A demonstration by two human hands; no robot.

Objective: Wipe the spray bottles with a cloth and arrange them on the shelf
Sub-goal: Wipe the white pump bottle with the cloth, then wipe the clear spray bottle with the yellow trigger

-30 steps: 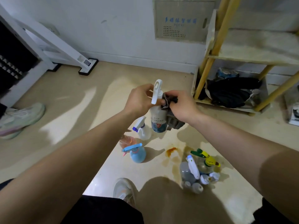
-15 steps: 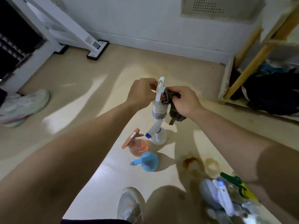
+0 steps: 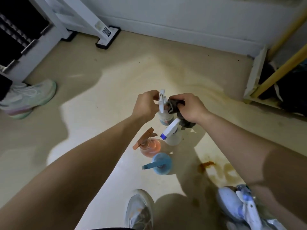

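Head camera, looking down at a pale floor (image 3: 116,83). At the centre of the frame a person holds a white spray bottle (image 3: 163,114) in the air between both hands. The bottle is upright, its long axis vertical, its trigger head on top. The left hand (image 3: 146,105) is curled round the bottle's neck just under the trigger head. The right hand (image 3: 191,108) is bunched round a dark grey cloth (image 3: 174,105), which it presses against the right side of the neck; a tail of cloth hangs below the fist.

The wiping looks to be in progress. The shelf (image 3: 280,71), a yellow-framed rack, stands at the upper right edge of the frame, well apart from the hands. It is on the side of the right hand, so the left hand would have to carry the bottle rightward to reach it.

Below the hands three bottles stand on the floor: a white bottle with a blue nozzle (image 3: 172,135), an orange bottle (image 3: 149,146) and a blue bottle (image 3: 162,163). More bottles (image 3: 240,208), blurred, are clustered at the lower right.
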